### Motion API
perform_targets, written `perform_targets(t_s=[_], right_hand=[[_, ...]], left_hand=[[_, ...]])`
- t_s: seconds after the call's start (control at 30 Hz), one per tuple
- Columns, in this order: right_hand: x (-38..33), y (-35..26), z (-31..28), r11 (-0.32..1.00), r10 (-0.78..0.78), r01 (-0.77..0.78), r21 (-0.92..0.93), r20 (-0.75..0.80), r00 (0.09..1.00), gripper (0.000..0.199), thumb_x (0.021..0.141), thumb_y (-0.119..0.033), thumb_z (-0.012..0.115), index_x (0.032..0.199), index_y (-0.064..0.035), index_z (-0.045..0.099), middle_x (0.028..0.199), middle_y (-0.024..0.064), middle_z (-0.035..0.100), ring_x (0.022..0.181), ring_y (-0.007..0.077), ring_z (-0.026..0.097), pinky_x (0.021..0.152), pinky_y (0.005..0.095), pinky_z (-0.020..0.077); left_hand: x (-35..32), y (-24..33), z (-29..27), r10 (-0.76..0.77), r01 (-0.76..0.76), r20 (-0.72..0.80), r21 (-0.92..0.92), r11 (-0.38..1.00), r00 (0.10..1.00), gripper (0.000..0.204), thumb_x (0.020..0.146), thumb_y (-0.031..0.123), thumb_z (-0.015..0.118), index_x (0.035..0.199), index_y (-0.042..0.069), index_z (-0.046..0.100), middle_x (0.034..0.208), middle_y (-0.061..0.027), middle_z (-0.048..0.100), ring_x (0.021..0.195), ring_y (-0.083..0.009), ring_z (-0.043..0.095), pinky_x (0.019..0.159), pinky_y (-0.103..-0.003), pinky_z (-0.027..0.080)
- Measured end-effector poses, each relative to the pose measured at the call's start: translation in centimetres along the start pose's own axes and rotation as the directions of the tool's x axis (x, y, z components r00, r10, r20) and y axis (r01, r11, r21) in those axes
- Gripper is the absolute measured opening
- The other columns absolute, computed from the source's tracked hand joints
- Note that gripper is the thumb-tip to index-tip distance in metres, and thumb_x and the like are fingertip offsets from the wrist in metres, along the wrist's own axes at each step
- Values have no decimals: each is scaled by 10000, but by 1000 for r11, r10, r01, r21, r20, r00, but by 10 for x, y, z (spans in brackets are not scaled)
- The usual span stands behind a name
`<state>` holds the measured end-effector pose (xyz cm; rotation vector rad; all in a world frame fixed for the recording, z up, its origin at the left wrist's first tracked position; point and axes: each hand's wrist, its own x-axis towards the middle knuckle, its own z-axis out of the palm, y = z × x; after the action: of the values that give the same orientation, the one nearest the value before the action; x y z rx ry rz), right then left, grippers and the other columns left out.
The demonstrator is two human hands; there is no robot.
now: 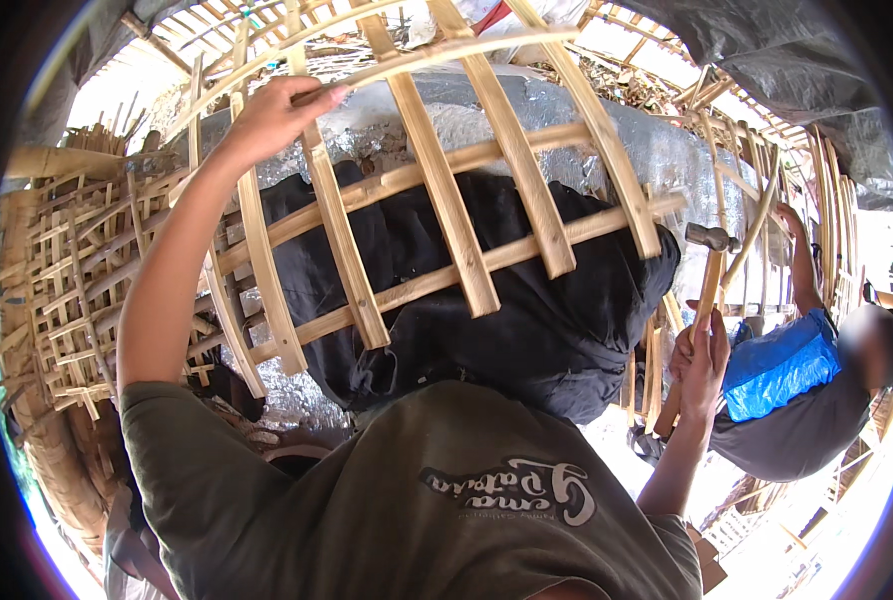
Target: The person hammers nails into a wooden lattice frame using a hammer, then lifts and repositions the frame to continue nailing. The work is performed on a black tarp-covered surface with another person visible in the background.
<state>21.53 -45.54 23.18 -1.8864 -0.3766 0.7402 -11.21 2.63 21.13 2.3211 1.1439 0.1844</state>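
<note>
A lattice of pale bamboo slats (437, 180), several long ones crossed by thinner strips, stands tilted in front of me above my lap. At its upper left, my left hand (275, 122) is closed around a curved cross strip (457, 50). Off to the right, my right hand (703, 362) grips the wooden handle of a hammer (713, 238). The hammer is upright with its metal head on top, apart from the lattice. Black cloth (487, 345) covers my lap beneath the slats.
A co-worker (797, 430) sits close on my right beside blue plastic sheeting (782, 365), one arm raised by upright sticks. More bamboo lattice (77, 270) is stacked at the left, next to a thick bamboo pole (42, 440). A silvery sheet-covered surface (657, 130) lies beyond the lattice.
</note>
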Motion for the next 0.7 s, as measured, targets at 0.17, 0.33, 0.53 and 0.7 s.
perform_targets(t_s=[0.17, 0.33, 0.53, 0.7], right_hand=[[2, -3, -4, 993, -120, 121, 3, -82, 989, 387, 1093, -340, 477, 1312, -24, 523, 657, -60, 363, 477, -4, 322, 416, 186, 248], [6, -6, -8, 987, -148, 151, 49, -58, 987, 370, 1099, -312, 460, 1324, -23, 516, 662, -56, 364, 476, 0, 332, 414, 188, 259], [8, 4, 2, 993, -99, 99, 63, 1, 995, 367, 1096, -326, 462, 1309, -31, 515, 662, -49, 377, 477, 5, 341, 421, 185, 268], [12, 4, 15, 995, -63, 62, 78, 3, 998, 430, 1081, -412, 483, 1279, -35, 545, 644, -48, 367, 469, 9, 333, 419, 195, 287]], left_hand=[[-6, -10, 4, -151, 124, -200, -140, 982, 968, 688, 903, 710, 594, 1010, 48, 749, 643, 5, 548, 646, -127, 557, 666, -348, 455], [-12, -17, 17, -459, 377, -59, -483, 790, 886, 624, 917, 625, 650, 1078, 24, 702, 659, -20, 513, 586, -70, 492, 494, -291, 421], [-28, -29, 58, -618, 426, 84, -796, 430, 782, 364, 1014, 368, 636, 1195, 56, 589, 829, -30, 547, 578, -30, 422, 437, -171, 342], [-45, -17, 91, -717, 276, 84, -948, 155, 692, 266, 1048, 308, 584, 1040, 42, 576, 791, -39, 536, 578, -67, 419, 450, -217, 358]])
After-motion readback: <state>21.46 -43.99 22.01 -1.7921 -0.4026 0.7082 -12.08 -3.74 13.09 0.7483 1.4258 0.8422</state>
